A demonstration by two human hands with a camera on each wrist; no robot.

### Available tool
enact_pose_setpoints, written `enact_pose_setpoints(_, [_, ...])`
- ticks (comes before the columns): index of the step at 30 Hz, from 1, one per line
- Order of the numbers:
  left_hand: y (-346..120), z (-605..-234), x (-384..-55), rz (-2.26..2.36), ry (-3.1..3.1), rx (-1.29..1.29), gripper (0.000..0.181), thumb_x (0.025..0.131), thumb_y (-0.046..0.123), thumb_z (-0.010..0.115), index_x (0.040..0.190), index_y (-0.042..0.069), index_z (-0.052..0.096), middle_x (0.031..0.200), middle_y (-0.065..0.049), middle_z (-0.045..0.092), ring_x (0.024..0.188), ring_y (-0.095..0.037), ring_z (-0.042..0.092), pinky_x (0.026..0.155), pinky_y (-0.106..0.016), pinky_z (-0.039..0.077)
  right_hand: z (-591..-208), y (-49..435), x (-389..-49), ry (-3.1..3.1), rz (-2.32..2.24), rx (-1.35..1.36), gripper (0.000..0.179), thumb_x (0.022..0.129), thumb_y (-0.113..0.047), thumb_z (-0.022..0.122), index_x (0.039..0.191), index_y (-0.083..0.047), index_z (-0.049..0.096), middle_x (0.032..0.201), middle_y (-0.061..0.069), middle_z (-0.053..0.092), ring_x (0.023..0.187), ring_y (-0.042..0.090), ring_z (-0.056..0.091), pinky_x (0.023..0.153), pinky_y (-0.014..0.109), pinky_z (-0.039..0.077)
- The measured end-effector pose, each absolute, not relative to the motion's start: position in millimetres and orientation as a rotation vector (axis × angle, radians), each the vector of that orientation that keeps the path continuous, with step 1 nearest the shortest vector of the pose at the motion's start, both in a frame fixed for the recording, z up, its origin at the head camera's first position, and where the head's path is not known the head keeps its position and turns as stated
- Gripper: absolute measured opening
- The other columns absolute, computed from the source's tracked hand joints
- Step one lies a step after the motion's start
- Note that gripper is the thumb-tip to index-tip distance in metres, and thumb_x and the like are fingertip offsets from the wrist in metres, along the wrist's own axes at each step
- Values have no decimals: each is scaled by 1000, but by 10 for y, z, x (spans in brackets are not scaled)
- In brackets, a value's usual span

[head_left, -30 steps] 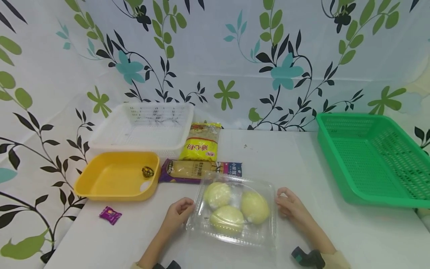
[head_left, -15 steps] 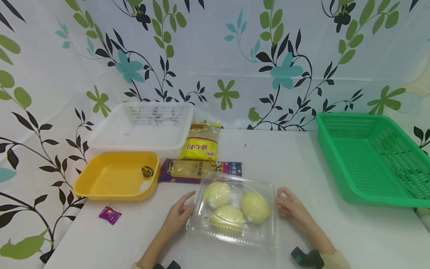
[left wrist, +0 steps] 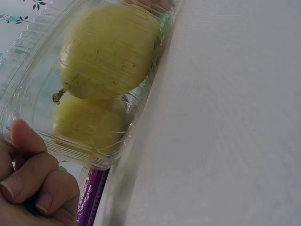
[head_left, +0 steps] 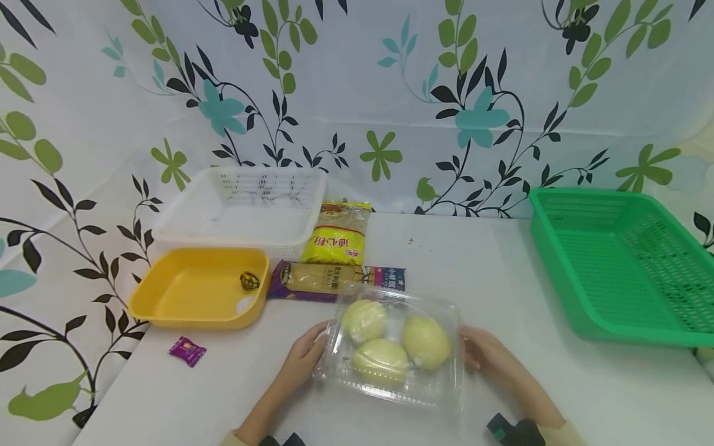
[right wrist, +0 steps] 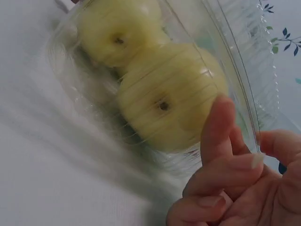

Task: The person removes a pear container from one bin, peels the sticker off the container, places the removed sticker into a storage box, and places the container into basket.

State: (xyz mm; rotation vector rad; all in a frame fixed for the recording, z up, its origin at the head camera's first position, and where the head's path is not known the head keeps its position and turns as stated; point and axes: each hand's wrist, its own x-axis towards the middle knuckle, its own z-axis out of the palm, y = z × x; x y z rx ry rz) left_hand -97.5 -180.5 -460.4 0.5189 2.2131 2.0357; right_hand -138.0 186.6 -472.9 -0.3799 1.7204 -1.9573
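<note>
A clear plastic clamshell box (head_left: 393, 387) holds three pale yellow-green, pear-like fruits (head_left: 426, 342). My left hand (head_left: 304, 358) grips its left side. In the left wrist view the fingers (left wrist: 59, 186) are bent at the box's edge, and one fruit (left wrist: 110, 52) shows a short stem and speckled skin. At the right side, my right hand (head_left: 491, 356) holds the rim, its fingertips partly behind the plastic. The right wrist view has the index finger (right wrist: 218, 127) against the ribbed wall and the thumb by the rim. The box sits low over the white table.
Behind the box lie a purple-ended noodle pack (head_left: 334, 280) and a yellow pasta bag (head_left: 337, 235). A yellow tray (head_left: 189, 319) with small items, a white basket (head_left: 234, 238) and a purple-wrapped candy (head_left: 187, 351) are left. A green basket (head_left: 591, 291) stands right.
My left hand's raised index finger has come down, and the hand has moved in against the box. My right fingers have closed in on the right rim. The head view has shifted slightly.
</note>
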Motion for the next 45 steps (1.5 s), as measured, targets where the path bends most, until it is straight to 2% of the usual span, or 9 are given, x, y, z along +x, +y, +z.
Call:
enact_pose_setpoints(4, [-1758, -4502, -949, 2002, 2249, 482, 33, 95, -2, 34, 124, -18, 33, 60, -9, 57, 45, -6, 49, 40, -27, 44, -4699, 1915, -1369, 1661, -1864, -328, 32, 99, -32, 30, 100, -7, 50, 63, -3, 57, 50, 5, 48, 49, 18, 39])
enact_pose_setpoints(7, [-1735, -4448, -933, 1995, 2257, 476, 33, 95, -2, 34, 123, -20, 32, 58, -4, 56, 45, -5, 48, 41, -25, 44, -4705, 1953, -1367, 1586, -1843, -362, 35, 99, -33, 30, 106, -4, 48, 65, -2, 59, 51, 6, 52, 49, 19, 42])
enact_pose_setpoints(13, [-1744, -4471, -927, 2027, 2272, 499, 33, 94, -5, 34, 123, -22, 31, 61, -7, 59, 49, -6, 52, 45, -28, 47, -4784, 2028, -1379, 1404, -1788, -612, 20, 97, -6, 33, 114, -11, 42, 62, -4, 59, 50, 5, 55, 48, 16, 42])
enact_pose_setpoints(18, [-1800, -4602, -932, 2060, 2287, 486, 34, 95, -5, 34, 124, -20, 31, 68, -18, 61, 52, -10, 56, 48, -31, 49, -4790, 2015, -1342, 1276, -1753, -761, 39, 90, 4, 43, 120, -15, 27, 76, 5, 65, 58, 12, 61, 52, 23, 49])
enact_pose_setpoints(22, [-1847, -4692, -931, 2088, 2346, 426, 34, 95, -2, 36, 125, -17, 34, 75, -22, 61, 55, -12, 57, 49, -32, 49, -4748, 1981, -1326, 1138, -1715, -885, 61, 86, 5, 51, 127, -15, 11, 101, 21, 60, 76, 24, 64, 67, 43, 50])
enact_pose_setpoints(25, [-1861, -4710, -927, 2126, 2360, 397, 34, 96, 0, 35, 126, -15, 35, 76, -25, 60, 54, -14, 57, 47, -31, 48, -4723, 1948, -1316, 1091, -1735, -926, 69, 86, 5, 51, 131, -16, 5, 106, 25, 57, 84, 28, 62, 74, 49, 46])
enact_pose_setpoints(28, [-1866, -4713, -924, 2159, 2343, 393, 34, 96, -1, 34, 127, -15, 34, 68, -27, 56, 47, -12, 52, 40, -29, 44, -4713, 1910, -1298, 1105, -1795, -884, 70, 84, 7, 51, 132, -18, 6, 104, 25, 58, 85, 30, 61, 74, 46, 47])
enact_pose_setpoints(37, [-1833, -4546, -940, 2221, 2448, 430, 30, 95, -3, 36, 122, -15, 40, 71, -13, 60, 51, -11, 52, 43, -28, 44, -4632, 1813, -1286, 1247, -1940, -808, 72, 84, 4, 52, 133, -17, 4, 90, 18, 63, 77, 25, 63, 70, 37, 49])
enact_pose_setpoints(45, [-1823, -4378, -1054, 2270, 2393, 267, 31, 96, 2, 37, 123, -12, 42, 52, 0, 47, 39, -6, 39, 33, -25, 34, -4438, 1733, -1327, 1408, -1914, -765, 85, 87, 8, 46, 137, -15, -19, 82, 15, 62, 67, 21, 61, 61, 33, 50])
